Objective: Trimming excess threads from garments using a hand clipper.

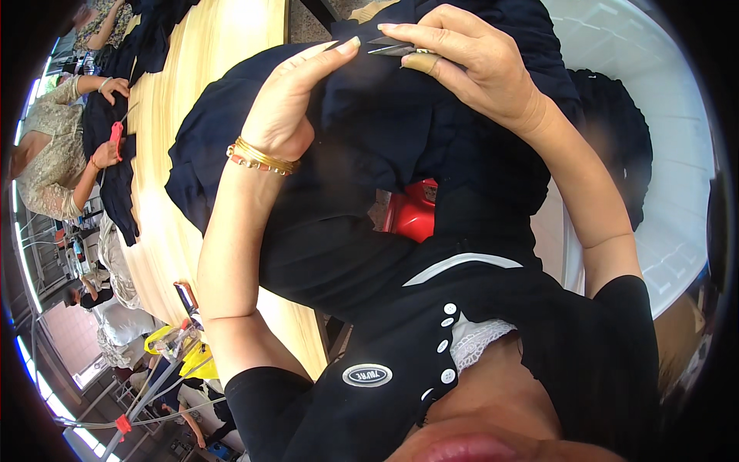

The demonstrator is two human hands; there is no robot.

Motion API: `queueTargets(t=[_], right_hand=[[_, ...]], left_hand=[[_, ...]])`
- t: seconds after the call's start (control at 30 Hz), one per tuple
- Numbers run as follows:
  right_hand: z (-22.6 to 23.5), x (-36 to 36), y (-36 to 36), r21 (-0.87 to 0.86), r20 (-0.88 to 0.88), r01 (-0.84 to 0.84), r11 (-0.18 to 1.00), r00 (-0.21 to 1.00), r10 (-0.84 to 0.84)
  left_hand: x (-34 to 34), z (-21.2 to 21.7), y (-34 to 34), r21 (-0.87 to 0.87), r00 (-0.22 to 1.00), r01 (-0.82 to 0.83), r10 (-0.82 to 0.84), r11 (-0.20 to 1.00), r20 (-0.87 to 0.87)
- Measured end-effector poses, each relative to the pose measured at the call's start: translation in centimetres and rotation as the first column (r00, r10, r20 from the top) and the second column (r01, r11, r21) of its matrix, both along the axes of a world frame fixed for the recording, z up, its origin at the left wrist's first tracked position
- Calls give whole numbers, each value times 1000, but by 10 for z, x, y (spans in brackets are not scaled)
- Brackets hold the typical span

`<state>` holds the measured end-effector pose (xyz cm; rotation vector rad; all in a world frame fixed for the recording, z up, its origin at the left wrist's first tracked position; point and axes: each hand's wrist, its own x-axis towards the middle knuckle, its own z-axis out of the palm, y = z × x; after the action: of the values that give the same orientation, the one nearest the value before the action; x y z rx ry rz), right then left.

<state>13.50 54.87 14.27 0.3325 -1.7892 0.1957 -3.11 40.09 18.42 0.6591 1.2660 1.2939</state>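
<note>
A dark navy garment [369, 115] lies spread across my lap and hangs over the table's edge. My left hand [285, 104], with gold bracelets at the wrist, is closed at its upper part, thumb pressed against the fingers on the dark cloth. In my right hand [481, 69] is a small pair of metal thread snips [391, 48], gripped between thumb and fingers. Their pointed blades face the left hand, a short gap from its thumb tip, just above the cloth. One right fingertip has a tan covering.
The light wooden table [165, 200] runs along the left. A white plastic tub [670, 254] with dark garments [616, 138] stands at right. Between my legs shows a red stool [416, 212]. Across the table, another person [58, 146] holds a red-handled tool [115, 137] over dark cloth.
</note>
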Motion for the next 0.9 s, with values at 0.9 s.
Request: queueTargets(t=[0.9], right_hand=[[28,2,7,-832,544,302,466,612,574]], left_hand=[[-27,-2,-9,137,935,129,-74,982,-348]])
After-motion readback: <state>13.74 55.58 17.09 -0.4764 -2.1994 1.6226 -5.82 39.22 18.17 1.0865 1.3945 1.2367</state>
